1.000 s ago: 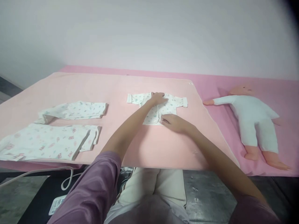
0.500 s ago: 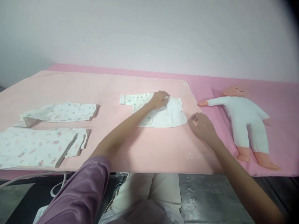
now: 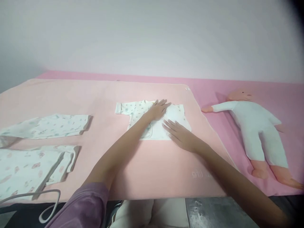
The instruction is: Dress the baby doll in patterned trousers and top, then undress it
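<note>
So I've got both palms on a little shirt point(image 3: 136, 112) that's laid out right in front of me. Left hand point(image 3: 158, 110) is flat near the neckline, right hand point(image 3: 180, 134) is flat on the lower right part, fingers stretched out on both and nothing pinched.

What could bite me here, imo: thin, soft-looking fabric like this probably slides easily, so if one palm drags harder than the other, the whole thing could skew or wrinkle. The right half shows plain white, and I can't see the sleeve on that side. If it's tucked under, pressing there might crease it or leave a lump. My left forearm also hangs across the patterned half, so a careless elbow could scuff the left cuff point(image 3: 118, 108) out of line.

As for the setup: it's a peach mat point(image 3: 152, 171) over a pink tabletop point(image 3: 285, 98), pushed up against a pale, blank wall point(image 3: 152, 38). A doll in white point(image 3: 251, 123) lies off to the right on the pink, and two printed garments point(image 3: 54, 126) sit on the mat at far left, well apart from the shirt. A white cord point(image 3: 51, 190) loops by the near left edge, and below me there's dark grey floor point(image 3: 211, 212).
</note>
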Motion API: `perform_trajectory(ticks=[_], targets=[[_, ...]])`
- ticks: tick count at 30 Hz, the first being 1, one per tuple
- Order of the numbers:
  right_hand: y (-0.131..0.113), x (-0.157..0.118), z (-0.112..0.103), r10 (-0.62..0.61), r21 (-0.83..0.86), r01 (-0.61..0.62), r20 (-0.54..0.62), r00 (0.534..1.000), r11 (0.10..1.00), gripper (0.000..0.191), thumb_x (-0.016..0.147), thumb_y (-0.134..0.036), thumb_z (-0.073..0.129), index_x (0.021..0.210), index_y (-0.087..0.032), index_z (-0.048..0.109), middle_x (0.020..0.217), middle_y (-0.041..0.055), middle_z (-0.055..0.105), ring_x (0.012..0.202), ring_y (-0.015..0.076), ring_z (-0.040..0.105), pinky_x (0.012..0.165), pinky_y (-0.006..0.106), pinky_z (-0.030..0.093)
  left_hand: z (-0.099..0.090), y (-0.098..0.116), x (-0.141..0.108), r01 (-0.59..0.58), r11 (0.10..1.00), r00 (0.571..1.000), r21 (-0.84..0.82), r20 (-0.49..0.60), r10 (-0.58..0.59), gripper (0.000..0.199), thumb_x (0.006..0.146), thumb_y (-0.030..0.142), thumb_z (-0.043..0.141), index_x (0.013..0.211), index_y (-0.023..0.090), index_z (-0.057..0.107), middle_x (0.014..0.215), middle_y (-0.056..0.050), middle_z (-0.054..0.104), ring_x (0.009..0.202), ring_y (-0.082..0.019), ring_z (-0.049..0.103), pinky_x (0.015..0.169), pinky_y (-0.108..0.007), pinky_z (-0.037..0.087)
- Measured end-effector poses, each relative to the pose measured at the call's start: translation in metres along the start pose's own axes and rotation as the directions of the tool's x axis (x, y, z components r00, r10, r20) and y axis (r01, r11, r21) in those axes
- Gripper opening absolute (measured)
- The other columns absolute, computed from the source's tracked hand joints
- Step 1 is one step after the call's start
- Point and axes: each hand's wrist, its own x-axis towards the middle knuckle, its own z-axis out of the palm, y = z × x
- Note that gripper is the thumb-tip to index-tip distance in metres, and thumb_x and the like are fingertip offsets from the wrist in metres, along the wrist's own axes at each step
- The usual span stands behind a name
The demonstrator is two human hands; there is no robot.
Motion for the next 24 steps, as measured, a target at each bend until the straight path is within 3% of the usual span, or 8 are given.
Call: perform_trajectory(ticks=[4,7,9,12,14,18,21,24], targets=[[-0.002,-0.002,0.003,-0.029,-0.032,0.028,-0.03,0.999,0.999,0.065,0.126,-0.044,0.022,0.19,-0.035,0.02,0.194,-0.001,0.022,0.183,0.0269,0.02,0.151,0.06,0.019,0.001,-0.001,0.002,0.006,0.999,0.999,0.032,0.031,-0.007,0.07,0.117,0.032,0.022,0.186,0.023,0.034,0.195,-0.008,0.021,0.184,-0.023,0.015,0.151,-0.052,0.005],[-0.005,-0.002,0.003,-0.094,-0.054,0.086,-0.173,0.98,0.995,0.057,0.124,-0.038,0.033,0.18,-0.034,0.045,0.18,0.0039,0.054,0.17,0.0285,0.05,0.146,0.063,0.028,-0.008,-0.002,-0.002,-0.01,0.999,1.0,0.034,-0.021,0.011,0.068,0.117,0.035,0.03,0.183,0.022,0.038,0.194,-0.009,0.027,0.184,-0.027,0.017,0.151,-0.055,0.007],[-0.011,-0.001,0.003,-0.148,-0.075,0.13,-0.376,0.915,0.989,0.041,0.122,-0.032,0.044,0.151,-0.03,0.073,0.14,0.0067,0.083,0.134,0.0284,0.077,0.131,0.06,0.046,-0.022,-0.004,-0.01,0.042,0.999,0.992,0.031,-0.118,-0.038,0.066,0.113,0.037,0.043,0.177,0.02,0.046,0.19,-0.012,0.037,0.181,-0.032,0.025,0.149,-0.057,0.017],[-0.028,0.009,-0.001,-0.142,-0.069,0.125,-0.57,0.809,0.99,0.024,0.117,-0.027,0.055,0.106,-0.025,0.076,0.092,0.0052,0.081,0.083,0.023,0.072,0.093,0.045,0.056,-0.05,-0.016,-0.028,0.197,0.98,0.942,0.002,-0.277,-0.188,0.054,0.11,0.042,0.053,0.158,0.018,0.062,0.173,-0.017,0.058,0.164,-0.038,0.045,0.138,-0.06,0.037],[-0.043,0.022,-0.005,-0.068,-0.013,0.072,-0.528,0.847,0.997,0.02,0.115,-0.028,0.057,0.102,-0.024,0.071,0.09,0.0047,0.078,0.078,0.021,0.067,0.085,0.04,0.052,-0.068,-0.031,-0.044,0.308,0.951,0.906,-0.018,-0.301,-0.299,0.047,0.112,0.044,0.051,0.148,0.019,0.066,0.163,-0.019,0.064,0.156,-0.039,0.05,0.132,-0.06,0.043],[-0.071,0.055,-0.009,0.227,0.13,-0.201,-0.233,0.946,0.971,0.023,0.114,-0.044,0.063,0.103,-0.023,0.067,0.098,0.004,0.076,0.087,0.0216,0.067,0.082,0.036,0.048,-0.094,-0.076,-0.082,0.58,0.814,0.785,-0.018,-0.255,-0.565,0.044,0.112,0.041,0.051,0.145,0.017,0.064,0.163,-0.022,0.061,0.158,-0.04,0.048,0.131,-0.057,0.041],[-0.086,0.079,-0.007,0.414,0.159,-0.399,-0.079,0.907,0.903,0.036,0.113,-0.055,0.066,0.098,-0.023,0.063,0.103,0.0061,0.077,0.088,0.0226,0.067,0.077,0.035,0.044,-0.105,-0.11,-0.111,0.724,0.688,0.663,-0.043,-0.228,-0.713,0.045,0.106,0.048,0.062,0.138,0.016,0.066,0.154,-0.024,0.067,0.151,-0.042,0.055,0.125,-0.055,0.046],[-0.095,0.097,0.0,0.486,0.178,-0.476,-0.014,0.874,0.861,0.035,0.111,-0.051,0.069,0.091,-0.023,0.062,0.102,0.0065,0.078,0.089,0.023,0.066,0.074,0.034,0.043,-0.115,-0.134,-0.134,0.746,0.661,0.649,-0.086,-0.129,-0.75,0.047,0.098,0.06,0.074,0.122,0.019,0.072,0.124,-0.017,0.079,0.129,-0.039,0.07,0.11,-0.047,0.054]])
